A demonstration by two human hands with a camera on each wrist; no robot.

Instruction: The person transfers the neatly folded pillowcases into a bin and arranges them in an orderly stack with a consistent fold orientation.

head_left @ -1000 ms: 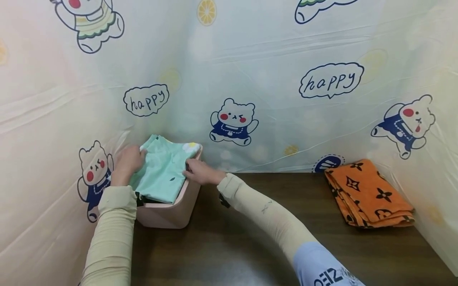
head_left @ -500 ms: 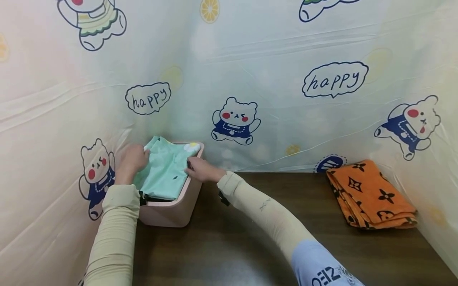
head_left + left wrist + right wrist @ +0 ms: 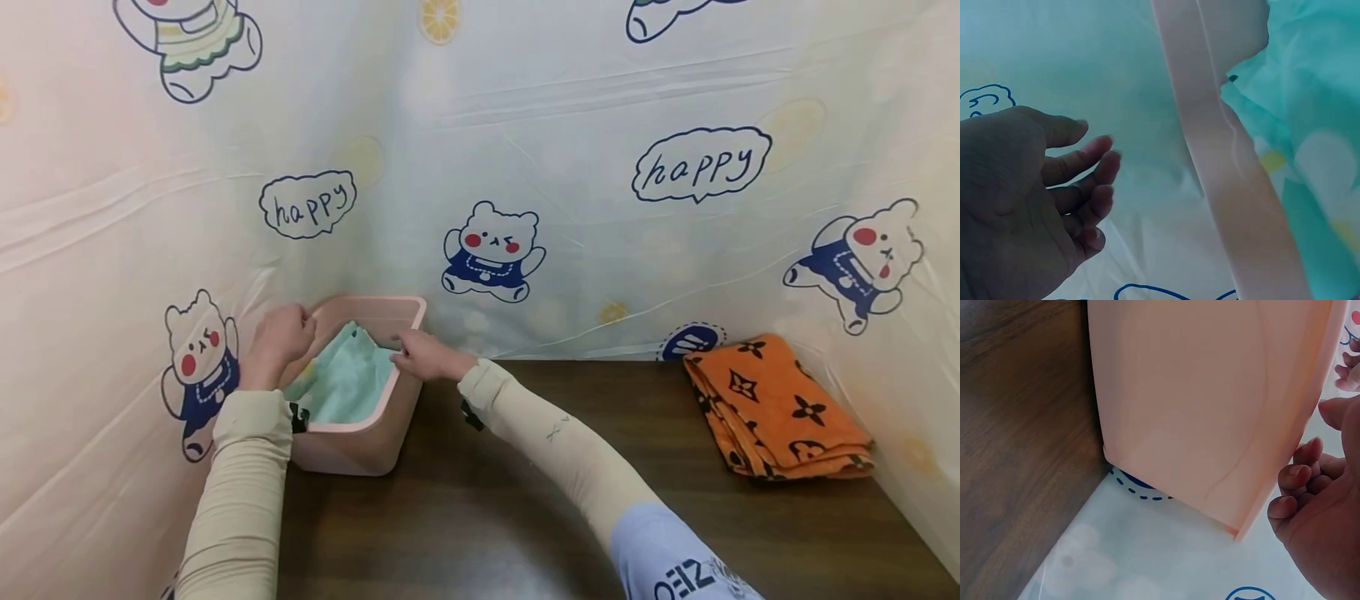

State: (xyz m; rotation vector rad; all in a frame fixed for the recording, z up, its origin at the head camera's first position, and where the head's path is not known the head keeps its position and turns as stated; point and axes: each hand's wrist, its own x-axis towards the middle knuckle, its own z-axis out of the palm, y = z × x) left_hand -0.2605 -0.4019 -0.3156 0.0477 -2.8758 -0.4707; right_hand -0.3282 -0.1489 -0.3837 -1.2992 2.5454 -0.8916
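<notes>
A mint green cloth [image 3: 345,383] with white and yellow flower prints lies rumpled down inside a pink plastic bin [image 3: 345,454]. My left hand [image 3: 281,343] is over the bin's left side. In the left wrist view this hand [image 3: 1029,187] has loosely bent fingers, holds nothing, and is apart from the rim. At the bin's right rim is my right hand [image 3: 433,357]. The right wrist view shows its fingers [image 3: 1295,478] loosely curled beside the rim with nothing in them; whether they touch it I cannot tell.
An orange folded cloth [image 3: 780,408] with black prints lies at the right of the brown wooden table [image 3: 525,500]. A pale printed sheet [image 3: 585,275] hangs behind and at both sides, close to the bin's back and left.
Both hands have let go of the mint cloth. It has dropped from rim level down into the bin, exposing the bin's back inner wall. The hands stay near the same places.
</notes>
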